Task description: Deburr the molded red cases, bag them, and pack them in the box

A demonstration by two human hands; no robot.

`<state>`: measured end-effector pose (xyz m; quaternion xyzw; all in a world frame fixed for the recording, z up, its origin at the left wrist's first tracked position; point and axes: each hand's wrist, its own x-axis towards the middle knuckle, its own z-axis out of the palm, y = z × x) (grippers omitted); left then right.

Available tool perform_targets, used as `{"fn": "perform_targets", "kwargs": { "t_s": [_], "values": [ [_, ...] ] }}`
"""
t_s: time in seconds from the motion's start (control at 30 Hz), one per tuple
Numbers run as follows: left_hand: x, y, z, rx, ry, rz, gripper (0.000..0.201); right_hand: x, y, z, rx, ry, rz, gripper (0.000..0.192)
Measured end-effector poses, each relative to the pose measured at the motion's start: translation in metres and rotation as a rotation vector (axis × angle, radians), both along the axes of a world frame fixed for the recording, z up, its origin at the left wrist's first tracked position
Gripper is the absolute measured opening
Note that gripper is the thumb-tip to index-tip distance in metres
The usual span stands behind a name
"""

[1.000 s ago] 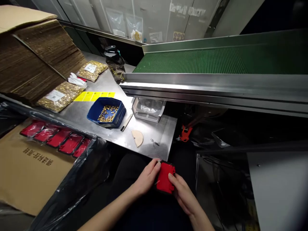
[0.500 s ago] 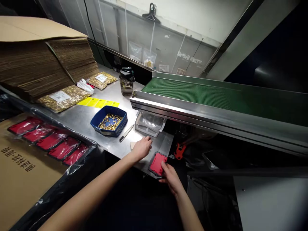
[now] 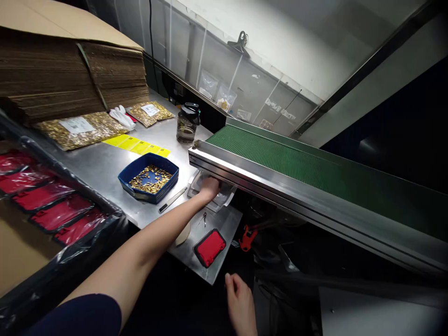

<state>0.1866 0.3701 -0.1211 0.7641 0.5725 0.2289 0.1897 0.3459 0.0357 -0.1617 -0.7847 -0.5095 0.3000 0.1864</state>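
one flat red case (image 3: 210, 247), black-rimmed, lies on the steel table (image 3: 105, 163).

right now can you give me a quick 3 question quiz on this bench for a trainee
1. True or false: the flat red plastic case lies on the steel table, with no hand on it.
2. Where is the left hand?
A. in the blue rectangular tray of small brass parts
B. at the clear plastic container under the green conveyor belt
C. on the dark-lidded glass jar
3. Fill in: the right hand is below the table's near edge, holding ____.

Key: 1 true; 2 B; 3 nothing
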Motion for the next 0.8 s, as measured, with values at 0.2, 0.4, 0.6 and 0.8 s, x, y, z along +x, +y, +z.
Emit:
{"fn": "perform_targets", "kwargs": {
  "t_s": [0.2,0.4,0.6,0.8],
  "values": [
    [-0.022,-0.038,-0.016,0.081,-0.026,0.017,0.022,0.005,-0.079,-0.051,-0.031,0.168,-0.229,0.064],
    [-0.011,-0.031,-0.019,0.070,0.010,-0.003,0.028,0.006,-0.063,-0.040,-0.066,0.247,-0.094,0.058],
    [0.018,-0.003,-0.025,0.016,0.078,-0.005,0.036,0.010,-0.046,-0.028,-0.147,0.331,0.003,0.053],
    [0.009,-0.017,-0.039,0.070,0.119,-0.055,0.029,-0.001,-0.065,-0.038,-0.029,0.046,0.012,0.048]
  ]
}}
